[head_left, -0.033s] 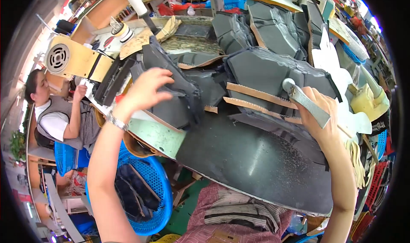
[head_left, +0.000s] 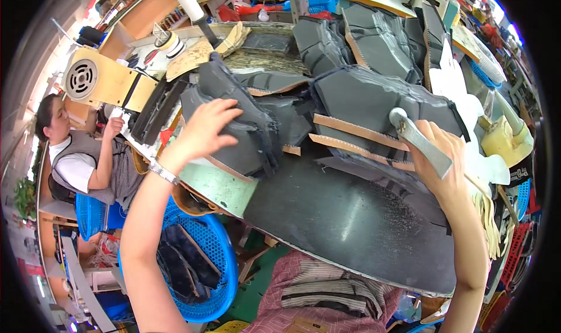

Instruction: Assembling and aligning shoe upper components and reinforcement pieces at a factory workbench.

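Observation:
My right hand point(head_left: 439, 152) is closed around a hammer, with its metal head point(head_left: 422, 143) above the near edge of a stack of dark grey pieces point(head_left: 374, 96). The hammer's wooden handle shows past my wrist. Two tan strips with zigzag edges point(head_left: 359, 132) run along that stack's near side, below the hammer. Over another pile of dark grey pieces point(head_left: 242, 149) on the left, my left hand point(head_left: 204, 129) is open, fingers spread, with nothing in it. Whether its fingertips touch the pile I cannot tell.
A black work slab point(head_left: 345, 228) covers the near table. More dark pieces point(head_left: 383, 43) lie at the back. Below the left edge stands a blue basket point(head_left: 229, 257) holding dark pieces. A yellow container point(head_left: 505, 140) is at right. Another person point(head_left: 93, 157) sits at far left beside a beige machine point(head_left: 108, 81).
The whole view has shifted very slightly to the right. Both hands keep the same pose, and the hammer stays in my right hand.

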A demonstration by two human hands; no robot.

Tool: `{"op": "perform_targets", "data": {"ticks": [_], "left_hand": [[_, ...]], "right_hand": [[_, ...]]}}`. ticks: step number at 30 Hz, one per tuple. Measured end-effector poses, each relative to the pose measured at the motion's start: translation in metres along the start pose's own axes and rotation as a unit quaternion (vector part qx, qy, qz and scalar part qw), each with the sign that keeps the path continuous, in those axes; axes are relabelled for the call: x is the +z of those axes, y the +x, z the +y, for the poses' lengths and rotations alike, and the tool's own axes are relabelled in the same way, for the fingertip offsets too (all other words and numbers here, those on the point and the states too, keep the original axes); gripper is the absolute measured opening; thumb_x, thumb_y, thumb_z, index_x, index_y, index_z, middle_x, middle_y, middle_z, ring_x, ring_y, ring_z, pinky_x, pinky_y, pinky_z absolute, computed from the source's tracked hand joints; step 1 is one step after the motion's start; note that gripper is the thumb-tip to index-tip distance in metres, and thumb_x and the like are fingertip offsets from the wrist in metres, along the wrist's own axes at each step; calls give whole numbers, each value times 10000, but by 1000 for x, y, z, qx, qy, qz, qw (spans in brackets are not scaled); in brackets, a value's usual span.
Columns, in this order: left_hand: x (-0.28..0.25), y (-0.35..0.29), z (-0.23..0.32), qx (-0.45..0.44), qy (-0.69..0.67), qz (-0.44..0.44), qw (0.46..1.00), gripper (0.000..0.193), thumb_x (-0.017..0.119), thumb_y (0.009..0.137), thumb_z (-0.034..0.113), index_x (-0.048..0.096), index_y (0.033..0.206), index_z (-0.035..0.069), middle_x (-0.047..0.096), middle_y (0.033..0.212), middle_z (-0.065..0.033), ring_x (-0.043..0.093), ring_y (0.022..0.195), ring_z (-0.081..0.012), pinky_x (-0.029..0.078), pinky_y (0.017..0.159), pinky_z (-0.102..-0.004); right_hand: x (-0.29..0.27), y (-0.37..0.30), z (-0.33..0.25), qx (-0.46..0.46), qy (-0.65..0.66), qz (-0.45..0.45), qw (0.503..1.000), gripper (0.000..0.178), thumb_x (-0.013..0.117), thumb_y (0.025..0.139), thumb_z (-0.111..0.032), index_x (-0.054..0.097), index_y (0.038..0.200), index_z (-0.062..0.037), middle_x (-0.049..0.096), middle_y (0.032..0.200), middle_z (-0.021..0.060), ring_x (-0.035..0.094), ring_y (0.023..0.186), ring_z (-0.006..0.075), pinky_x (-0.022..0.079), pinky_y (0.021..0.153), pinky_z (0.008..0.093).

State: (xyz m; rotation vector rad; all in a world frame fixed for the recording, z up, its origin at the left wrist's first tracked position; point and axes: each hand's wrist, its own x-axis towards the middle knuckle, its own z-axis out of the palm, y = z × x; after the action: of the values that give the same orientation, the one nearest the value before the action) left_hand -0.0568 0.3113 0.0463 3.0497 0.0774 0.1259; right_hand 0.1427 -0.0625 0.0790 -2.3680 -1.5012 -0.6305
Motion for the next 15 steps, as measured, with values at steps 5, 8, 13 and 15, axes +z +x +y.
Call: {"op": "perform_targets", "data": {"ticks": [5,8,13,15], "left_hand": [[3,-6,-8,11,63,48,997,643,809,626,269,542,1175,67,523,1207,-139,461,1190,-318,351,1036,-409],[-12,22,-44,-31,-20,95,995,710,800,649,267,500,1262,69,476,1311,-169,424,1254,-327,335,1062,-387],[-15,11,-88,-133,6,-63,989,544,779,691,369,607,1104,59,628,1071,-183,541,1097,-341,418,947,-426],[-35,5,-27,-91,131,-48,986,427,777,667,410,650,902,77,648,863,-129,580,914,-319,435,831,-421]], "right_hand": [[-19,10,-83,-134,86,76,984,254,634,691,-140,528,908,-62,495,715,43,565,611,192,427,534,330],[-6,44,-139,-129,185,1,974,92,568,795,-96,500,839,-53,575,666,79,639,553,207,491,429,328],[93,133,-207,-75,174,-25,982,100,528,846,-133,548,873,-38,664,739,129,674,682,282,518,584,386],[118,146,-198,-8,126,-94,987,114,546,850,-154,627,884,-81,699,816,114,698,791,230,535,652,337]]}}
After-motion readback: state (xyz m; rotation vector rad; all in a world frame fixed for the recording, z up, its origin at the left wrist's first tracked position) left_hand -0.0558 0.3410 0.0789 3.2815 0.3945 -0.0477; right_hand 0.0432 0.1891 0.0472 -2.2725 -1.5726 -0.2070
